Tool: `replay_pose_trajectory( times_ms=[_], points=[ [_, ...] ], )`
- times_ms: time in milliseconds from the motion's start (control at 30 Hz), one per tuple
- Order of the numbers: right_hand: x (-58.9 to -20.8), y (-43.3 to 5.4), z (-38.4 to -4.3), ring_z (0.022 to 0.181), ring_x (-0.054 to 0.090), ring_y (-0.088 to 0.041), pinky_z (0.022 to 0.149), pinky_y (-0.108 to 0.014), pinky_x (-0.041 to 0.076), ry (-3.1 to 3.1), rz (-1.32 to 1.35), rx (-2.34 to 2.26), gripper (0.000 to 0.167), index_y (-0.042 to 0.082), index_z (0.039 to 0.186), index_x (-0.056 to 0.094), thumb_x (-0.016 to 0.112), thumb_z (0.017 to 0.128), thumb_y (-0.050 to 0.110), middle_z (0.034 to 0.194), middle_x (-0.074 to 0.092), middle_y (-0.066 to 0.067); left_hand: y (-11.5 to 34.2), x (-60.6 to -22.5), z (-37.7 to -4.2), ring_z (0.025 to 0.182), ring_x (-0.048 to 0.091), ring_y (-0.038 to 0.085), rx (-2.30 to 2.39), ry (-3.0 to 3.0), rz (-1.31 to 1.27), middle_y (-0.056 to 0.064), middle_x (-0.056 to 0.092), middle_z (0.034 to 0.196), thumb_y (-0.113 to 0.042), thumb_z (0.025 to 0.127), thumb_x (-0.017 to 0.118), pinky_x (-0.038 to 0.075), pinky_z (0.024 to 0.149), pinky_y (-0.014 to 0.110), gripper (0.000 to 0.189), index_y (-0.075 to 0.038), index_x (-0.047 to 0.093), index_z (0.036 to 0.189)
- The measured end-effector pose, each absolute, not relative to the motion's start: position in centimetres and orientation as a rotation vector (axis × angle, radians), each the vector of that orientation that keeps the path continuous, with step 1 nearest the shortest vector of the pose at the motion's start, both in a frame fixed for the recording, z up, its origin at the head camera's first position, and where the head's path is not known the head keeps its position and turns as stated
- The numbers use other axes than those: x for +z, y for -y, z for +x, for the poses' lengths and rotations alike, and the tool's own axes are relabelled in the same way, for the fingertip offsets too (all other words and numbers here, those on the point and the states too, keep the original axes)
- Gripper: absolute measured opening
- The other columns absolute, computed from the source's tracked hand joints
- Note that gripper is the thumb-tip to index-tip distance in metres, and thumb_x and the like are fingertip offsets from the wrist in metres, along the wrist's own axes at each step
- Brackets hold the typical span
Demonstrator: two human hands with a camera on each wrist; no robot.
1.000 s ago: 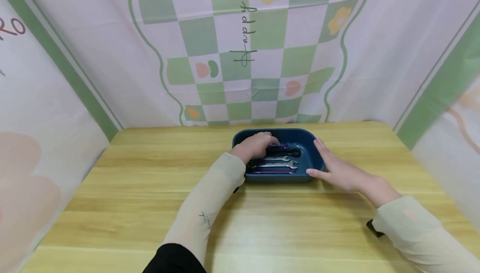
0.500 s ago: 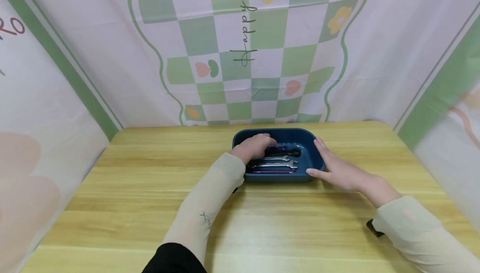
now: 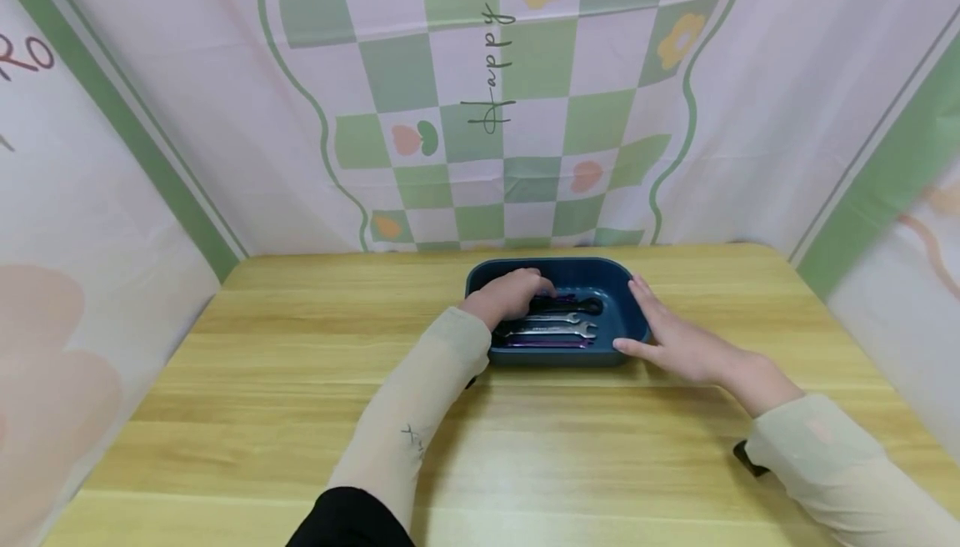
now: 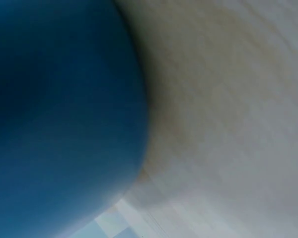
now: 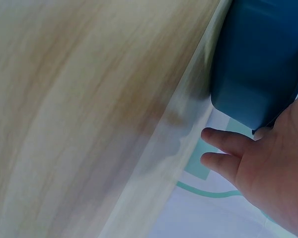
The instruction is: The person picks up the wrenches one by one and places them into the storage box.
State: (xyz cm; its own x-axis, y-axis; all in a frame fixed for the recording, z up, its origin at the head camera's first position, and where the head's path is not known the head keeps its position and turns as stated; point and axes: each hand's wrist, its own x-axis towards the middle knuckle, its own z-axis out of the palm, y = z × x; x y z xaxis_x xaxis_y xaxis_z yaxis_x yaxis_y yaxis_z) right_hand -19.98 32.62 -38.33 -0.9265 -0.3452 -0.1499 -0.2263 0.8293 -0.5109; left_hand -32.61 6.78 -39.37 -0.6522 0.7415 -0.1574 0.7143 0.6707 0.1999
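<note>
A dark blue open box (image 3: 618,313) stands at the table's far side. Inside lie silver wrenches (image 3: 555,330), a black-handled tool (image 3: 588,305), a thin purple tool (image 3: 547,344) at the near wall and another purple piece (image 3: 566,296) farther back. My left hand (image 3: 510,291) reaches over the left rim into the box, fingers bent down beside the back purple piece; its fingertips are mostly hidden. My right hand (image 3: 678,347) rests against the right end, thumb at the near corner, fingers extended along the outside. The left wrist view shows the box wall (image 4: 64,124), no hand.
The wooden table (image 3: 570,455) stretches in front of the box and to both sides. A checked cloth backdrop (image 3: 525,155) hangs close behind the table's back edge, with cloth walls at left and right.
My left hand's fingertips have shifted slightly left and down in the box, and the back purple piece looks slightly shifted. The right hand and the box stay in place.
</note>
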Motion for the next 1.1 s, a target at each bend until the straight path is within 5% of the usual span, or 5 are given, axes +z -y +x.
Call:
replay_pose_trajectory(
  times_ms=[1100],
  points=[
    [-38.29, -32.6, -20.09, 0.148, 0.007, -0.055, 0.114, -0.07, 0.017, -2.773, -0.446, -0.738, 0.101, 0.006, 0.162, -0.015, 0.056, 0.104, 0.048, 0.167, -0.019, -0.018, -6.89, -39.75, -32.59, 0.129, 0.056, 0.019, 0.158, -2.684, 1.187, 0.007, 0.059, 0.14, 0.009, 0.1, 0.058, 0.044, 0.107, 0.029, 0.048, -0.018, 0.066, 0.139]
  ],
)
